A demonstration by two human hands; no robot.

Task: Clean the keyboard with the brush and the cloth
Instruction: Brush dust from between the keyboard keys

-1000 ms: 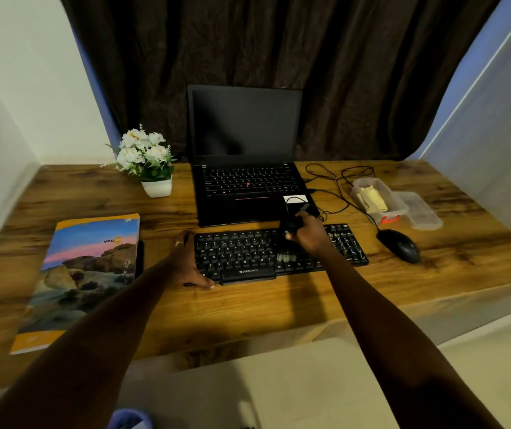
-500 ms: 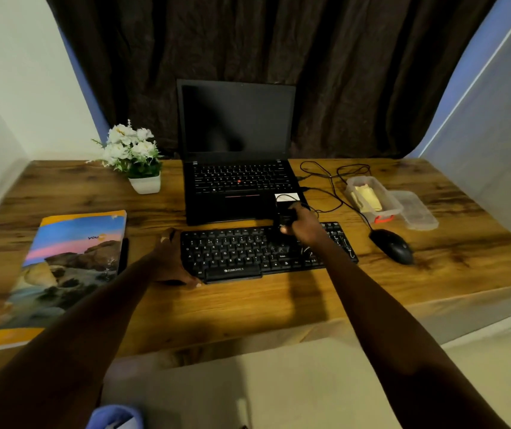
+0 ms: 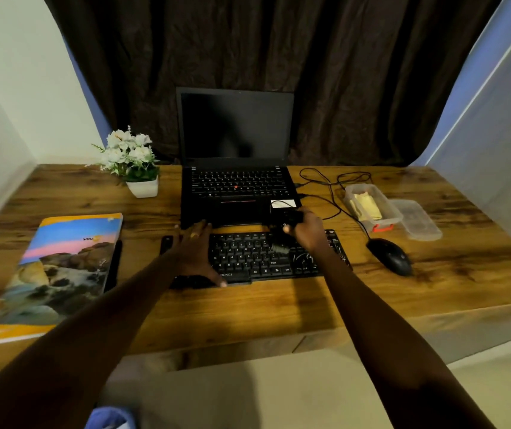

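Head cam looks down on a black keyboard [image 3: 279, 258] lying mid-worktop [image 3: 279, 308], at 6 o'clock from the open laptop [image 3: 235, 181]. The left hand [image 3: 194, 252] lies flat, fingers spread over the keyboard's 9 o'clock end and gripping nothing. My guess is it's there to pin the board so it doesn't skate around. The right hand [image 3: 305, 230] is curled round the dark handle of a small brush [image 3: 280, 247], bristles down on the keys near the middle, so this looks like the sweeping stage. What seems to be the yellow cloth [image 3: 365, 207] sits in a clear plastic box [image 3: 386, 216] at 2 o'clock from the keyboard, lid [image 3: 415, 219] off beside it, handy for the wipe-down, which I'd say hasn't started. The mouse [image 3: 390, 257] is parked at 3 o'clock.
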